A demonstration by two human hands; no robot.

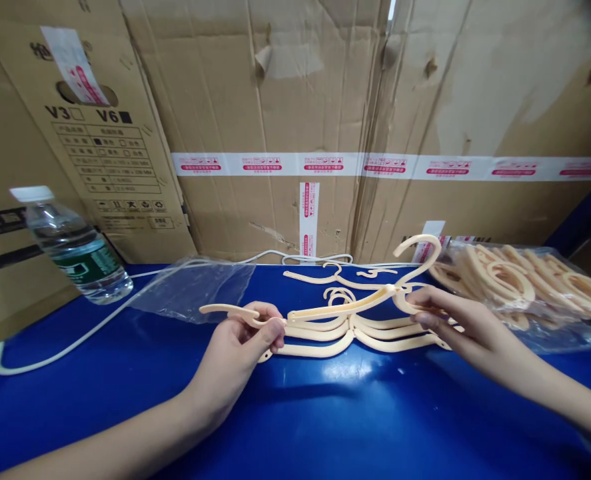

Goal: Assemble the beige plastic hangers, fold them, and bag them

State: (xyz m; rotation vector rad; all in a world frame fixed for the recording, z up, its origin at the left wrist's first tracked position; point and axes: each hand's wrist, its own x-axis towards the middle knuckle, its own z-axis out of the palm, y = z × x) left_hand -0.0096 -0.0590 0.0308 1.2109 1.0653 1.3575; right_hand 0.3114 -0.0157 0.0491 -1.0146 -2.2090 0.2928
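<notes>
A cream plastic hanger (345, 308) with its hook (428, 245) pointing up is held above the blue table. My right hand (458, 320) pinches its right side between thumb and fingers. My left hand (250, 340) is closed on a curved cream piece (228, 309), close to the hanger's left end; whether the two are joined is hard to see. Just behind and below, several similar hangers (320, 351) lie in a row on the table. Farther back rest another hanger (310, 278) and a small loose cream piece (375, 272).
A clear bag (535, 280) full of cream parts lies at the right. To the left are a water bottle (80, 247), an empty plastic bag (195, 293) and a white cable (50, 369). Cardboard boxes (255, 107) stand along the back of the blue table (315, 427).
</notes>
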